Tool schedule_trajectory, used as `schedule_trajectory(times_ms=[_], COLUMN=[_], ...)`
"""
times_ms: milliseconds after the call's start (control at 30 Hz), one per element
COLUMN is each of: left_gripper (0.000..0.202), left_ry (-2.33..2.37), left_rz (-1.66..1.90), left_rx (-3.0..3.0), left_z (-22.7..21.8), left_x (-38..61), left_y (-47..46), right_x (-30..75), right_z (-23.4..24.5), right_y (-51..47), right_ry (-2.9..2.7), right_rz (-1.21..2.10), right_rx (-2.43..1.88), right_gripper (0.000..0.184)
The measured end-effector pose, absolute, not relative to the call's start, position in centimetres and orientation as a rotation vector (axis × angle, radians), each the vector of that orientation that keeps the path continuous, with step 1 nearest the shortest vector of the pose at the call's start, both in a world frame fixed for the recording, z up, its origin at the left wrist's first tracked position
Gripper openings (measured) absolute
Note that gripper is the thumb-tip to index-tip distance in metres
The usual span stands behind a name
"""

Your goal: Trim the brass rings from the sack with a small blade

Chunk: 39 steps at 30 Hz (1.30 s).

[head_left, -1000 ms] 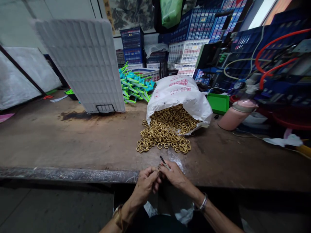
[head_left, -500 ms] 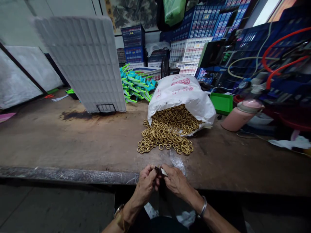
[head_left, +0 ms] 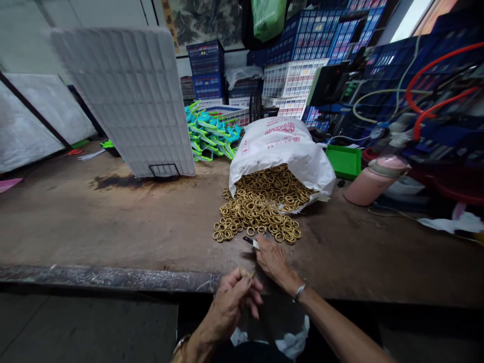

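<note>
A heap of brass rings (head_left: 260,209) spills from a white sack (head_left: 282,146) lying on its side on the brown worktable (head_left: 113,222). My right hand (head_left: 273,259) is stretched forward over the table, just short of the nearest rings, its fingers closed on a small dark blade-like tool (head_left: 250,242). My left hand (head_left: 233,297) stays back at the table's front edge, fingers pinched on a small yellowish piece that I cannot make out.
A white ribbed panel (head_left: 128,96) leans upright at the back left. Teal and green plastic parts (head_left: 212,133) lie behind the sack. A green tray (head_left: 343,161), a pink flask (head_left: 372,179), red hoses and stacked crates (head_left: 291,85) crowd the right and back.
My hands were together at the table edge. Now they have parted: the right one has reached forward toward the rings with the tool, the left has drawn back slightly.
</note>
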<state>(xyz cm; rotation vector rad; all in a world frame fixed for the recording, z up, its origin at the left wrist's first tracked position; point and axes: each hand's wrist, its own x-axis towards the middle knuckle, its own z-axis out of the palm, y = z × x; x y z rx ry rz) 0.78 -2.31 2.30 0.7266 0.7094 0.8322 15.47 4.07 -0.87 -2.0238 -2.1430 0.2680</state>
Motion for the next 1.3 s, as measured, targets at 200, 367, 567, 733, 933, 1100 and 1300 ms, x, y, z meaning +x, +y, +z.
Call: schedule_trajectory(times_ms=[200, 367, 567, 733, 933, 1100, 1300], left_gripper=[0.021, 0.017, 0.014, 0.024, 0.042, 0.032, 0.027], left_ry=[0.722, 0.641, 0.622, 0.791, 0.971, 1.009, 1.045], left_rz=[0.883, 0.846, 0.829, 0.934, 0.978, 0.919, 1.022], left_rx=[0.543, 0.388, 0.163, 0.317, 0.779, 0.847, 1.015], left_z=[1.3, 1.0, 0.2, 0.4, 0.4, 0.6, 1.5], left_x=[0.5, -0.1, -0.6, -0.6, -0.4, -0.2, -0.1], left_y=[-1.5, -1.1, -0.7, -0.1, 0.5, 0.3, -0.1], right_x=[14.2, 13.9, 14.5, 15.4, 14.7, 13.8, 13.7], right_z=[-0.8, -1.2, -1.3, -0.8, 1.0, 2.4, 1.3], right_y=[6.4, 7.1, 6.5, 4.9, 1.7, 0.7, 1.1], right_ry=[-2.059, -2.077, -2.078, -1.874, -1.395, -1.245, -1.453], right_rz=[0.120, 0.095, 0.142, 0.690, 1.558, 1.802, 1.493], right_rx=[-2.099, -2.173, -2.119, -1.758, -1.373, -1.244, -1.401], right_gripper=[0.014, 0.012, 0.016, 0.013, 0.022, 0.026, 0.030])
